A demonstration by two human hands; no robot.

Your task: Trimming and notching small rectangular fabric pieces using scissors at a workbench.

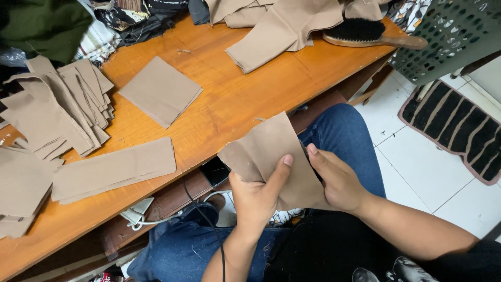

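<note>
Tan fabric piece (271, 156) held over our lap
Our left hand (255, 196) and right hand (336, 180) both pinch it; wooden table (229, 99) at eleven o'clock

tan fabric piece (271, 151), creased and partly folded, held above the lap beside the table edge.

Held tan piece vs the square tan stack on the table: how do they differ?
The held fabric piece is up off the table, gripped by the left hand and right hand; the square stack lies untouched on the wooden table. The held fabric piece is creased and irregular in outline; the square stack is flat and neatly rectangular. The held one looks single-layer, though folded at its left edge; the stack shows several layers. Both are the same tan cloth.
</note>
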